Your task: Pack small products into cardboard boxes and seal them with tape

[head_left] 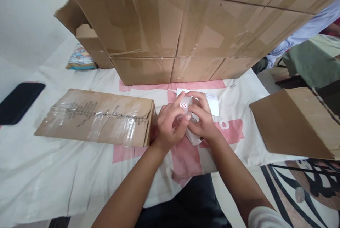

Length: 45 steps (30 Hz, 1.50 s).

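The handling looks unfinished, with the small translucent plastic piece [187, 101] bearing a red-patterned patch [183, 104] pinched between curled fingers of left hand [170, 123] and right hand [202, 118], just near of the white printed paper sheet [214, 104].

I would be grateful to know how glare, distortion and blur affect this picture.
In the head view, white glare streaks the clear tape on the long carton; in the head view, the stacked boxes splay outward toward the top, apparently wide-angle stretch; also in the head view, the translucent item between the left hand and right hand looks soft, its fine detail unclear.
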Motion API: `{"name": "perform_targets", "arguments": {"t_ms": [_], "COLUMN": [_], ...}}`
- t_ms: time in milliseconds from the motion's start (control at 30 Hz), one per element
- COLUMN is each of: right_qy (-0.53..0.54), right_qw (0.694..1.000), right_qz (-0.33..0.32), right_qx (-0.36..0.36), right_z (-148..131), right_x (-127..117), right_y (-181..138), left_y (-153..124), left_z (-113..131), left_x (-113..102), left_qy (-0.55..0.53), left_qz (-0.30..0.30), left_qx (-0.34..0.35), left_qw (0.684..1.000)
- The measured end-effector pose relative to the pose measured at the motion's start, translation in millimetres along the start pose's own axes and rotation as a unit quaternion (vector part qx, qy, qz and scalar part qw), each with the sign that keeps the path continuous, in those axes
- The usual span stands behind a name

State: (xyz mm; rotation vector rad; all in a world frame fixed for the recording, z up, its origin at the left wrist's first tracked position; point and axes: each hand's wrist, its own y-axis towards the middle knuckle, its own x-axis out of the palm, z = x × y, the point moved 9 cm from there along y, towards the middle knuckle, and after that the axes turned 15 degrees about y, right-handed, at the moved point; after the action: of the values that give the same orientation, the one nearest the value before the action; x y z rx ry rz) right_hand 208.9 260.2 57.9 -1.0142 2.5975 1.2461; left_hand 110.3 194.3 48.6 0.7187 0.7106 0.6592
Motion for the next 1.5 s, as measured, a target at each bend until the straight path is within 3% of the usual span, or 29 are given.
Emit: {"name": "perform_targets", "arguments": {"t_ms": [100, 700, 933, 1200, 1500], "right_qy": [-0.016, -0.034, -0.03, -0.016, -0.03], "right_qw": [1.0, 0.999, 0.999, 1.0, 0.999], "right_qz": [0.006, -0.005, 0.005, 0.017, 0.028], "right_qx": [0.0, -0.004, -0.016, 0.016, -0.013], "right_z": [4, 8, 5, 19, 10], "right_x": [-2, -2, -3, -5, -7], "right_y": [0, 0, 1, -4, -2], "left_y": [2, -3, -4, 0, -5], "left_z": [-3, -13, -11, -9, 1], "left_x": [3, 5, 3, -1, 1], "left_qy": [0.02, 0.073, 0.073, 0.081, 0.075], "left_qz": [-0.02, -0.004, 0.018, 0.029, 0.04], "left_qx": [0.003, -0.017, -0.006, -0.015, 0.022], "left_qw": [1.0, 0.997, 0.997, 0.996, 0.996]}}
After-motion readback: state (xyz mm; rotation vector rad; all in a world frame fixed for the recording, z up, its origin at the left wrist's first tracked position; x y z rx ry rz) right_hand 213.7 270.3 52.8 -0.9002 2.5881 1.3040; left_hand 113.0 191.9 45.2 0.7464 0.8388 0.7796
